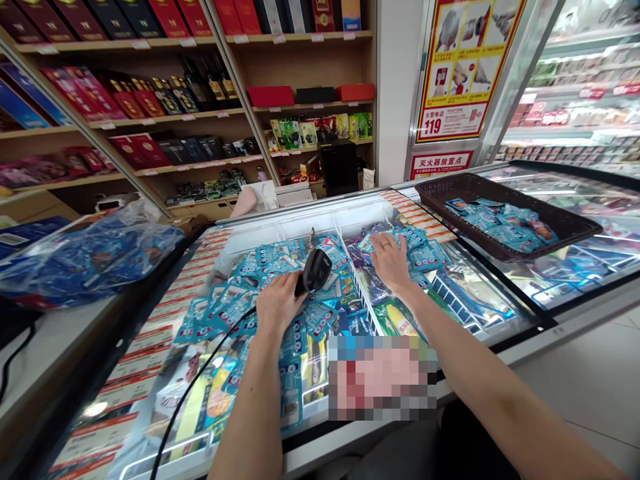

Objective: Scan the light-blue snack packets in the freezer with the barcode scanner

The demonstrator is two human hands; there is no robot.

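Note:
My left hand (pixel 280 303) is wrapped round a black barcode scanner (pixel 317 270), whose cable trails down toward the lower left. Under and around it, many small blue packets (pixel 227 307) are spread over the glass top of a chest freezer (pixel 210 250). Farther right, my right hand (pixel 390 260) lies with fingers stretched out on a smaller group of blue packets (pixel 427 253). I cannot tell whether a packet is under its palm. A dark brown plastic tray (pixel 565 233) at the right holds several more blue packets (pixel 505 223).
A clear plastic bag of blue packets (pixel 95 257) sits on the left counter. Orange-and-white price strips (pixel 140 360) line the freezer. Shelves of boxes and bottles (pixel 200 107) stand behind. Another person's arm (pixel 245 201) shows past the freezer's far edge. A blurred patch hides part of the front edge.

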